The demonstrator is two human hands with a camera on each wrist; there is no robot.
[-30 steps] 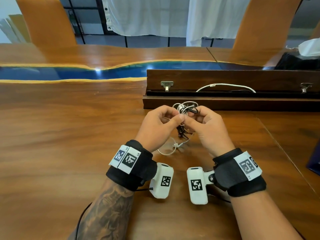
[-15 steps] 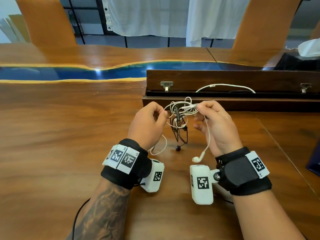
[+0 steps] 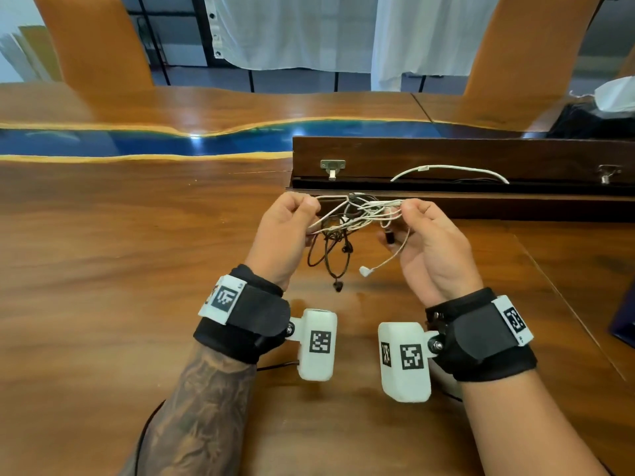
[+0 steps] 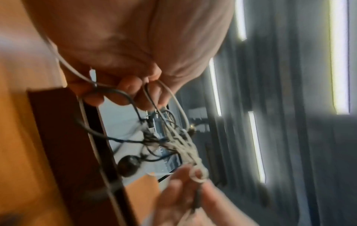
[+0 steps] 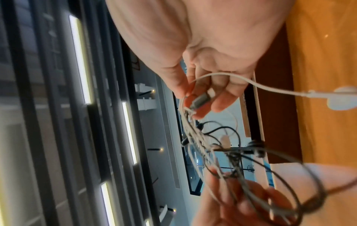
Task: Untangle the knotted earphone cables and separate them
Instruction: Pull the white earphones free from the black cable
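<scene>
Stretching between two raised hands, a knotted bundle of thin white and black earphone cables [image 3: 357, 214] is held above a glossy brown wooden table [image 3: 103, 269]. Nearest the camera, black fabric wrist straps [image 3: 254, 317] carrying white boxy camera housings with printed square markers are worn on both forearms. The left hand [image 3: 281, 235] is seen with fingers curled, its fingertips [image 4: 133, 90] pinching white and black strands at the bundle's left end. The right hand [image 3: 433, 249] is closed likewise, white strands pinched at the right end and a slim metallic plug [image 5: 203, 97] lying against its fingers. Below the knot, smooth black loops [image 3: 330, 252] ending in small dark earbuds are left hanging, and a white earbud [image 3: 365, 271] dangles beneath the right hand on its cord. Much of the knot is blurred in the wrist views, so the crossings cannot be traced. Just beyond the hands, a long dark wooden box [image 3: 446, 159] with metal latches is seen, a white cable [image 3: 446, 168] arching along it. Farther back, a blue resin strip [image 3: 137, 142] is set into the tabletop, with orange chair backs [image 3: 92, 42] cut off by the frame.
</scene>
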